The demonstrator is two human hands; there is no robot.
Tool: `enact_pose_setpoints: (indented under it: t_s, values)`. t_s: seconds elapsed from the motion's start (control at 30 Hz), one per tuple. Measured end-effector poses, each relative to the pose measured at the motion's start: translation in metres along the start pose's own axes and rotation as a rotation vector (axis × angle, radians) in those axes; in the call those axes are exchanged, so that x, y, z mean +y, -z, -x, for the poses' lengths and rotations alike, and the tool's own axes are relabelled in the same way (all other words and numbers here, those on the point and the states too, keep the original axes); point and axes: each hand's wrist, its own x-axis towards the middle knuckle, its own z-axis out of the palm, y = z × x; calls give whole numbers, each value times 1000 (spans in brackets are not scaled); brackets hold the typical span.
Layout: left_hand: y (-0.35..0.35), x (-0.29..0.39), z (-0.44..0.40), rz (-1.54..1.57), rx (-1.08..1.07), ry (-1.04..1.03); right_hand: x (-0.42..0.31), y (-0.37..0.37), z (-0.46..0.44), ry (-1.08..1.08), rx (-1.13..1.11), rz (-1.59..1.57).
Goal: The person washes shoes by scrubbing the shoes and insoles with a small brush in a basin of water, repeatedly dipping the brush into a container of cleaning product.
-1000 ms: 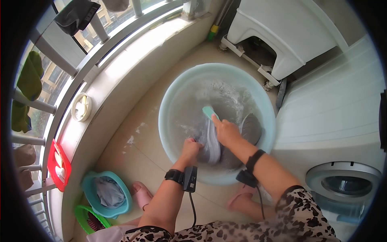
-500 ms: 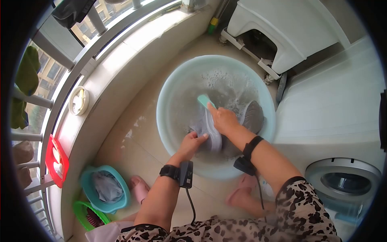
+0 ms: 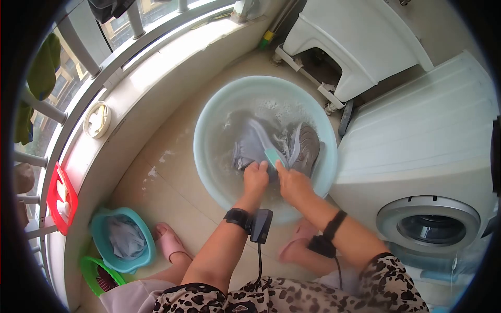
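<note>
A big pale blue basin point(image 3: 201, 156) on the floor holds cloudy, sudsy water. In it, my left hand point(image 3: 255, 181) grips the near end of a grey shoe point(image 3: 249, 142), which lies partly in the water with its pale sole edge turned up. My right hand point(image 3: 295, 183) is closed around a mint-green brush point(image 3: 272, 155), whose head rests against the shoe's sole edge near my left thumb. The bristles are hidden. A second grey shoe point(image 3: 308, 146) leans against the basin's right side, touched by neither hand.
At right stand a white washing machine point(image 3: 360, 182) and a white washbasin stand point(image 3: 360, 41). Lower left are a teal tub point(image 3: 99, 242) with grey cloth and a green basket point(image 3: 90, 276). A round soap dish point(image 3: 97, 120) and red tray point(image 3: 70, 208) sit on the ledge.
My right hand has drawn the brush toward me along the shoe. The shoe sits higher and more visible, and my left hand has shifted right, nearer my right hand.
</note>
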Motion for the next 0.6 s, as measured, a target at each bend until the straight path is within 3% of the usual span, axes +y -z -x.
enact_pose_setpoints:
  t_s: [0.13, 0.17, 0.3, 0.4, 0.43, 0.6]
  values:
    - [11, 32, 11, 525, -2, 223, -25, 3, 2, 56, 105, -46]
    - [11, 37, 11, 443, 12, 202, -22, 4, 23, 109, 112, -55]
    - [33, 100, 5, 844, 72, 439, 33, -19, 67, 106, 91, 39]
    - [71, 119, 9, 935, -189, 255, 16, 14, 43, 190, 408, -143]
    - [77, 122, 7, 1102, -256, 237, 13, 14, 35, 140, 370, -201]
    - [92, 118, 8, 1026, -109, 166, 23, -54, -22, -280, 173, -346]
